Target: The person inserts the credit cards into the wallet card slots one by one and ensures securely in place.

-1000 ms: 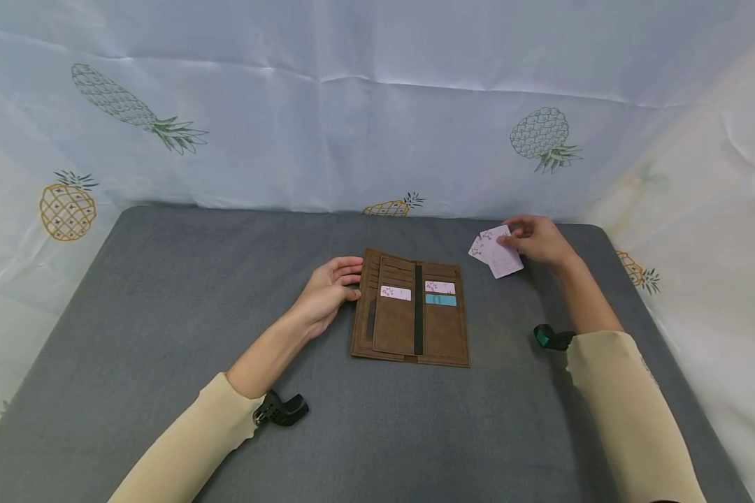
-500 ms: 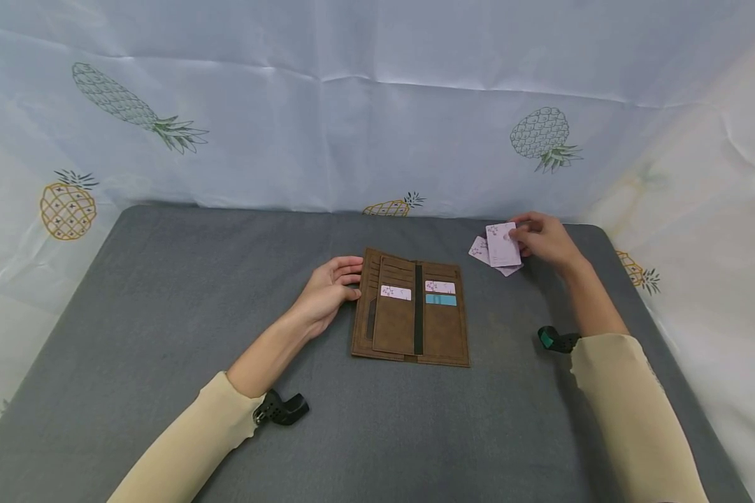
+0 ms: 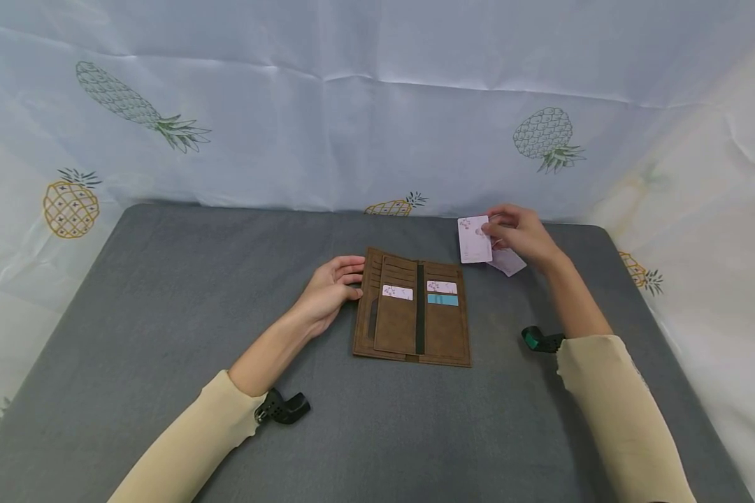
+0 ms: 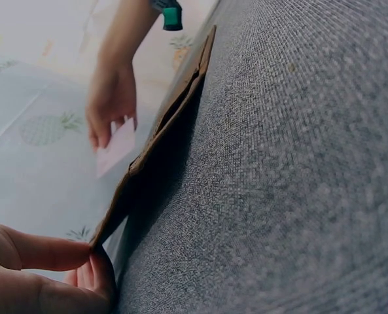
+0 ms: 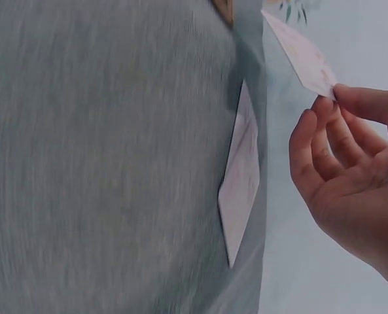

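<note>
A brown long wallet (image 3: 395, 328) lies spread on the grey table. My left hand (image 3: 324, 297) pinches its left edge between thumb and fingers, and in the left wrist view that edge is lifted off the cloth. Pink-white cards (image 3: 398, 292) and a blue card (image 3: 442, 300) show in the wallet's slots. Beyond the wallet's far right corner, my right hand (image 3: 523, 236) pinches a pink-white card (image 3: 474, 242) by its edge, above the table. Below that hand, loose pink-white cards (image 5: 241, 180) overlap on the table; how many is hard to tell.
The grey table (image 3: 195, 300) ends at a pineapple-printed white cloth (image 3: 327, 147) hanging behind and at the sides. Black wrist cameras (image 3: 283, 407) hang under both sleeves, close above the tabletop.
My right hand has lifted one card off the loose cards and carried it left, closer to the wallet. The left hand and the wallet have stayed in place.
</note>
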Demonstrator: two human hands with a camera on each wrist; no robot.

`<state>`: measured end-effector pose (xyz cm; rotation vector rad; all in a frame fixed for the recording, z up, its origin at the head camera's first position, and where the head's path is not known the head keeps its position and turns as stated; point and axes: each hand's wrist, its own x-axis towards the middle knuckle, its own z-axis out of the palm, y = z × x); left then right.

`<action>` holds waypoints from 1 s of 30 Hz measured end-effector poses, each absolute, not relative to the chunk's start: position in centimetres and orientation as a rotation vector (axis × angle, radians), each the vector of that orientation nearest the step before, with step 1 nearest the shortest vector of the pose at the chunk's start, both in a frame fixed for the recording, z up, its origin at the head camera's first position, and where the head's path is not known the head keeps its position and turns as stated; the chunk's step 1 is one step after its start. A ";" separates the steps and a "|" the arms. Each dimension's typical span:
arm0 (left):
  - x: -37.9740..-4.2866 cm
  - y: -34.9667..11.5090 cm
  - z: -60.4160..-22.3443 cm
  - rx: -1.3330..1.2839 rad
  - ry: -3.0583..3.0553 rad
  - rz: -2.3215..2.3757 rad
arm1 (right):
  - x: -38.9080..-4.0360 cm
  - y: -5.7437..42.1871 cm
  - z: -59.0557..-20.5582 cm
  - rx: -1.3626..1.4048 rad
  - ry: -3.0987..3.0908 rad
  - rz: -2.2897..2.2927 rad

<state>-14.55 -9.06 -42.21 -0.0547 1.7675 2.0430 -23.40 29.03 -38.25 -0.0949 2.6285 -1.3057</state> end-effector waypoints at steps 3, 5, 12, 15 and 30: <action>-14.6 -9.1 -42.3 -0.053 1.767 2.044 | -23.2 27.4 -37.9 -0.114 2.607 -1.328; -14.6 -9.1 -42.3 -0.054 1.767 2.044 | -23.1 26.4 -37.6 -0.140 2.592 -1.349; -14.6 -9.0 -42.3 -0.052 1.765 2.045 | -22.6 23.1 -37.2 -0.229 2.542 -1.424; -14.6 -9.1 -42.2 -0.046 1.766 2.044 | -22.6 22.0 -37.3 -0.253 2.524 -1.424; -14.6 -9.0 -42.1 -0.061 1.773 2.049 | -22.7 18.7 -38.0 -0.359 2.418 -1.433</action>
